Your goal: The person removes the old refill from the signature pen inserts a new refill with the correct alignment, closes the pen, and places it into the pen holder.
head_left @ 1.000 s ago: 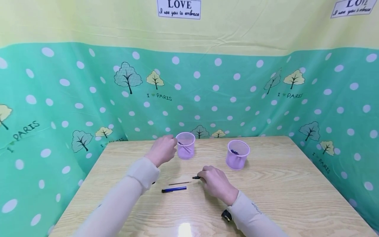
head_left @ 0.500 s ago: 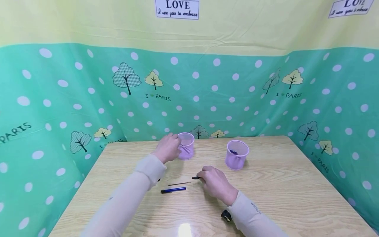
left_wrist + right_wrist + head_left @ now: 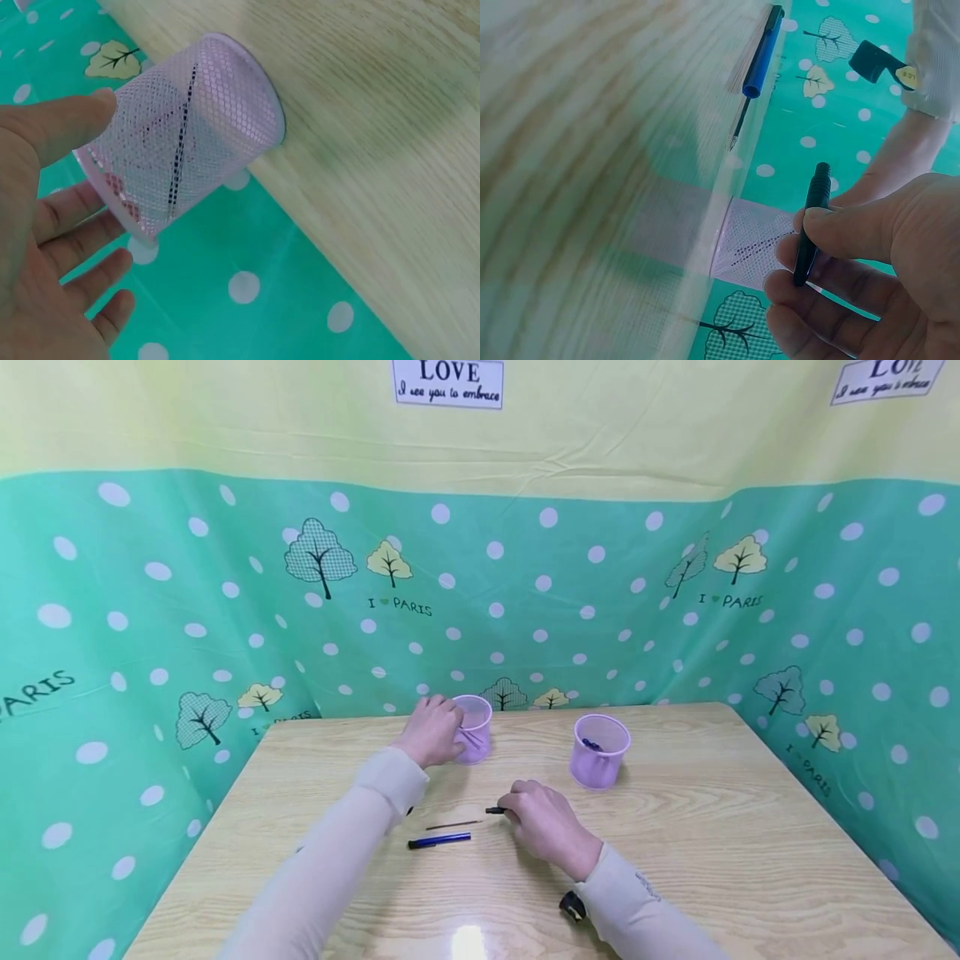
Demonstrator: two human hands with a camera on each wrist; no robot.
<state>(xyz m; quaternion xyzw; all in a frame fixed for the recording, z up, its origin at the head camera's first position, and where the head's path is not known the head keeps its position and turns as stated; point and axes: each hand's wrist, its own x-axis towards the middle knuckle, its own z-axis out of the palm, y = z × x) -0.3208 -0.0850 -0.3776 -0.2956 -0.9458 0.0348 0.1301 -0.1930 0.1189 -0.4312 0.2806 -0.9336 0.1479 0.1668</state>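
"Black tapered plastic pen section with a ribbed end: state quantity and position."

"Quantity: one. It is grasped in the right hand, pinched between thumb and fingers, ribbed end projecting past the thumb. Position: near the middle of the pale wood-grain counter, just beside the tip of the slender brown refill. Contact between section and counter cannot be told."

"Loose parts near that hand?"

"Two. One is the refill. The other is a blue cylindrical pen barrel with a black clip end, lying nearly parallel to the refill, apart from it and closer to the person."

"Containers?"

"Two, standing upright and well apart. The left lilac mesh cup contains slender sticks; at least one dark stick shows through the wall, exact count unclear. The right lilac mesh cup contains small dark blue pieces, too small to count."

"State of the left hand?"

"Released. It is at the left cup's rim, thumb extended along the near side, four fingers spread beyond the rim. Whether the thumb touches the mesh cannot be told."

"Background?"

"Dotted green cloth with a pale yellow upper band, bearing two white LOVE labels."
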